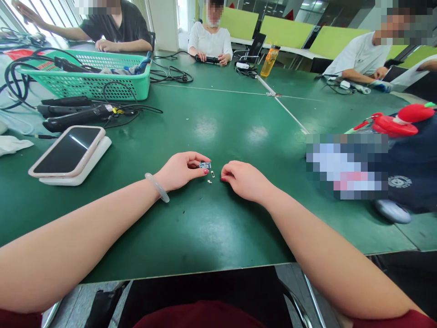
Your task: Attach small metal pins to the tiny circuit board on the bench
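Between the thumb and fingers of my left hand (180, 170) is a small circuit board (205, 165), held just over the green table (218, 237). A pale bangle (157, 187) circles that wrist. Close to the board lie a tiny white rectangular frame (212, 174) and a tiny whitish piece (209, 181). My right hand (246, 180) rests on the table to the right of these bits, fingers curled and pressed together. Whatever its fingertips hold, if anything, is hidden.
Left stand a phone (66, 152) on a white box, black cable-ended tools (77, 116) and a green basket (92, 79). A dark bag (406, 159), a mouse (392, 211) and a red-lidded bottle (392, 125) lie right. An orange bottle (270, 61) and several people are across the table.
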A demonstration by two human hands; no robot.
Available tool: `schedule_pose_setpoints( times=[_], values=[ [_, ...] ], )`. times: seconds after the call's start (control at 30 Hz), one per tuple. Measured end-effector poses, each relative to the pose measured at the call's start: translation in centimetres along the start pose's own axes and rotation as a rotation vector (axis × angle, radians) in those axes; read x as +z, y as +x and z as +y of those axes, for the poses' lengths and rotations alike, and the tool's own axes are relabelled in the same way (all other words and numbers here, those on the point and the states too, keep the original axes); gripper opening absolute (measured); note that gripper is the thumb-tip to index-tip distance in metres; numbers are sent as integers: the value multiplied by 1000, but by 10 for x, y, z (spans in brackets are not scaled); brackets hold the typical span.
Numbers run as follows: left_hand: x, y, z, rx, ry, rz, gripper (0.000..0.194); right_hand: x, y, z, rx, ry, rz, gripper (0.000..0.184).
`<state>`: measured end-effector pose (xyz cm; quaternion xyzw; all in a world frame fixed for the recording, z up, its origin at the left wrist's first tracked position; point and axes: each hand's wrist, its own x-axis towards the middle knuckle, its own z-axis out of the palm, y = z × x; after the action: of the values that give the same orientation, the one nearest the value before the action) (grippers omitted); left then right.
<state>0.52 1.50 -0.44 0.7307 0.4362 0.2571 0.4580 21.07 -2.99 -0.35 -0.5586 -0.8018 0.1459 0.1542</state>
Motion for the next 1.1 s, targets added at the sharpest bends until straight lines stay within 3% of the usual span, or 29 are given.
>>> schedule_pose_setpoints(
  times=[0.13,0.2,0.4,0.87,1.1],
  values=[
    [0,-1,0,41,34,-61,37,3,-1,-10,-93,154,233,14],
    [0,-2,0,73,92,-96,36,5,-1,-15,-132,187,278,13],
    [-1,-3,1,123,263,-124,31,15,0,-17,-202,199,265,15],
    [0,-4,3,161,265,-137,31,17,-1,-17,-249,62,296,17],
    [-3,-4,-2,204,339,-4,30,13,-2,-14,-158,52,325,16]
  ],
)
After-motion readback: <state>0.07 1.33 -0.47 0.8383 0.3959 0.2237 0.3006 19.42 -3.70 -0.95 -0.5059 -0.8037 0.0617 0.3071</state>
